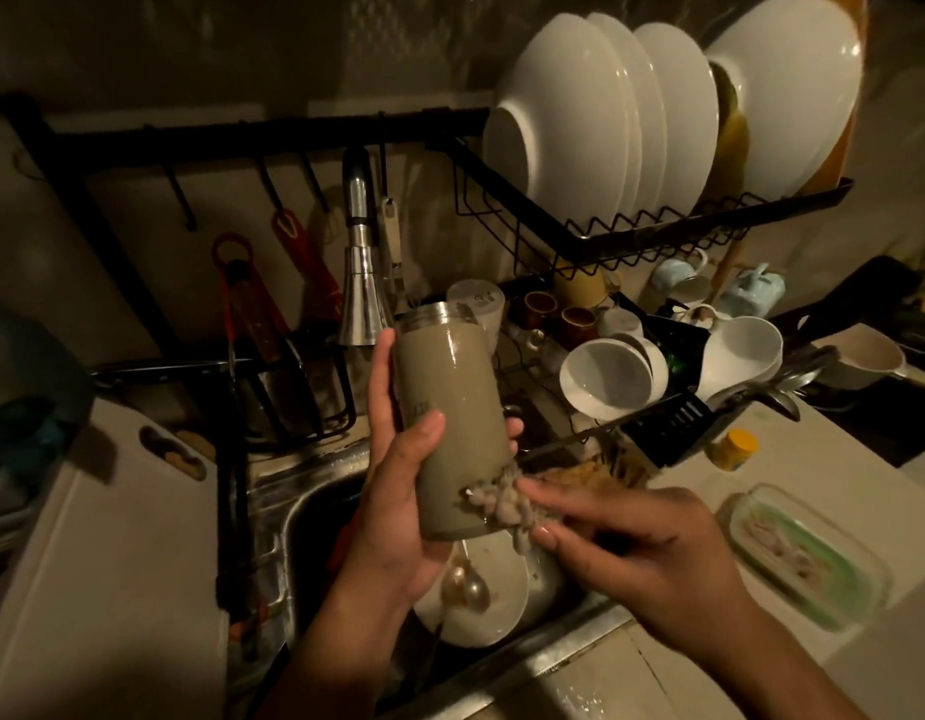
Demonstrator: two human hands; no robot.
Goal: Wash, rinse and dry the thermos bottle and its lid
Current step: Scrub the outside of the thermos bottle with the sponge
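Washing stage: left hand (398,506) grips the thermos bottle (452,428); right hand (626,548) pinches a scrubbing cloth (496,504) at its five-o'clock side. Rinsing, drying, lid remain.

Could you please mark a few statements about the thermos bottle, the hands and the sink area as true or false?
1. The left hand holds the thermos bottle above the sink. True.
2. The right hand presses a scrubbing cloth against the bottle's lower part. True.
3. The lid is screwed onto the bottle. False: its metal rim is bare.
4. Water streams from the faucet. False: no stream is visible.
5. White plates stand upright in the upper rack. True.
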